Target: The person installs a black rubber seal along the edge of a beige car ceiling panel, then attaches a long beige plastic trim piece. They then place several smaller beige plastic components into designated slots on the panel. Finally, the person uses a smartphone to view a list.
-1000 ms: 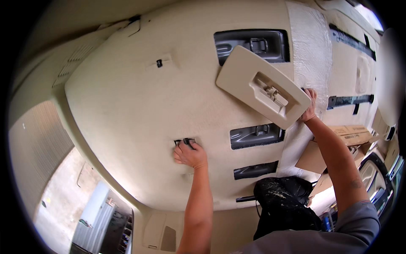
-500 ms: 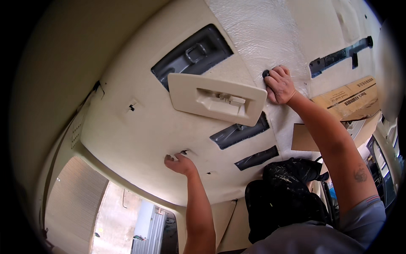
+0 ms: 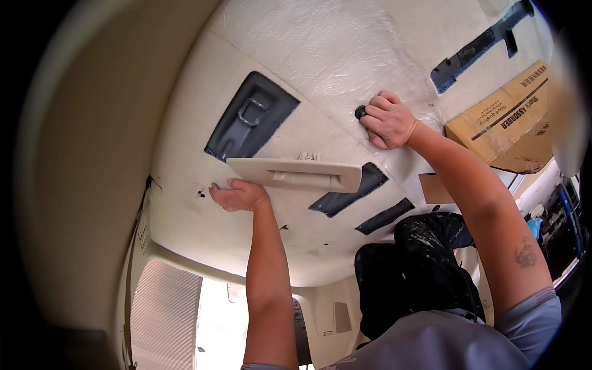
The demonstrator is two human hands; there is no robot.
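Note:
My right hand (image 3: 387, 122) is closed, its fingers around a small round black piece (image 3: 360, 112) against the shiny film-covered part of the cream lining. Farther left, my left hand (image 3: 239, 196) has its thumb and fingers apart and holds nothing I can see. It is right by the left end of a long beige panel (image 3: 262, 170); whether it touches the panel is unclear. A recess shows in the panel's face, with small pale clips (image 3: 309, 156) along the upper edge. A small slit (image 3: 201, 193) lies beside my left fingertips.
Dark cut-outs open in the cream lining: one with a metal loop (image 3: 251, 112), others (image 3: 351, 190) behind and right of the panel. A cardboard box (image 3: 502, 126) lies at the right. My black-trousered knees (image 3: 394, 271) are below. A window (image 3: 219, 320) is at lower left.
My left hand has moved up and left, from a slit in the lining to the panel's end. The panel now appears more edge-on. My right hand still grips the black piece; the view has shifted.

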